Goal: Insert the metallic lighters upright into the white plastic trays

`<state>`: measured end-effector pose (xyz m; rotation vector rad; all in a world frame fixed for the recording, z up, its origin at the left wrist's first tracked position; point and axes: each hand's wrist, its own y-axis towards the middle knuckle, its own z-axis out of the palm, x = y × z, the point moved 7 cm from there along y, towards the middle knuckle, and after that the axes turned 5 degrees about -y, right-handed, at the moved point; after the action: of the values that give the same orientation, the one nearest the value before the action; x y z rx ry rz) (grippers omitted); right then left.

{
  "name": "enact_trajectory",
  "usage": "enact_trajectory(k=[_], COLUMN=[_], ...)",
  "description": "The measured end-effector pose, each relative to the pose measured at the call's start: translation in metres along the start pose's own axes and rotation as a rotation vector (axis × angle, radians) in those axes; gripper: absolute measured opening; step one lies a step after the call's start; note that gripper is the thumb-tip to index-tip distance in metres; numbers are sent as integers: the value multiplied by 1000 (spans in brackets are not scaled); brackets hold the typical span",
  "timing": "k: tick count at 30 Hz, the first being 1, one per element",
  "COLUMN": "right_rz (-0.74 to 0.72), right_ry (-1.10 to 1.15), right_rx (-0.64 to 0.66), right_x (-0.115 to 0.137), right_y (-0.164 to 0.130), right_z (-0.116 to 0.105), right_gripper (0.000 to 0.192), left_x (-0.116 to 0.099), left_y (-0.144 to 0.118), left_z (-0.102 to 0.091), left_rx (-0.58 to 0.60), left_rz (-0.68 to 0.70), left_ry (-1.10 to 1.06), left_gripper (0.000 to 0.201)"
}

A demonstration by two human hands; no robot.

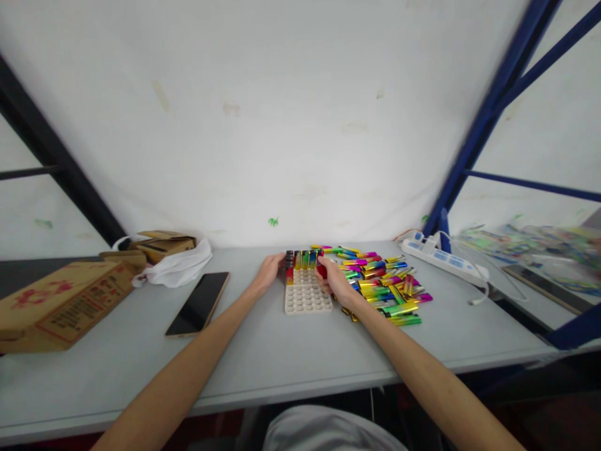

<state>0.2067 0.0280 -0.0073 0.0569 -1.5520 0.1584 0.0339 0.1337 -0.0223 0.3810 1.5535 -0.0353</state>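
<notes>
A cream tray [308, 300] with rows of round holes lies on the table in front of me. Shiny lighters [305, 259] stand upright along its back row and down the left column. My left hand [270, 272] is closed against the tray's back left corner, its fingertips partly hidden beside the lighters there. In my right hand [334, 280], at the tray's right side, a red lighter [322, 269] is gripped between thumb and fingers. Just right of that hand spreads a loose pile of lighters [382, 285] in metallic yellow, green, pink, blue and red.
A dark phone [198, 304] lies to the left. Beyond it are a white plastic bag [176, 266] and cardboard boxes [70, 300]. A white power strip [446, 258] with cables sits at the right, near a blue metal frame [488, 119]. A white wall backs the table.
</notes>
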Motion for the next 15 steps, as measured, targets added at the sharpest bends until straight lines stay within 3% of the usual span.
enact_trajectory(k=[6,15], right_rz=[33,11], right_ry=[-33,-51], right_rx=[-78,-77], right_x=[-1,3], right_y=[-1,-4], right_z=[-6,-7], right_gripper=[42,36], left_x=[-2,-2], left_y=[-1,0], left_z=[4,4], left_rx=[26,25], left_rz=[1,-17], left_ry=[-4,-1], left_gripper=[45,41])
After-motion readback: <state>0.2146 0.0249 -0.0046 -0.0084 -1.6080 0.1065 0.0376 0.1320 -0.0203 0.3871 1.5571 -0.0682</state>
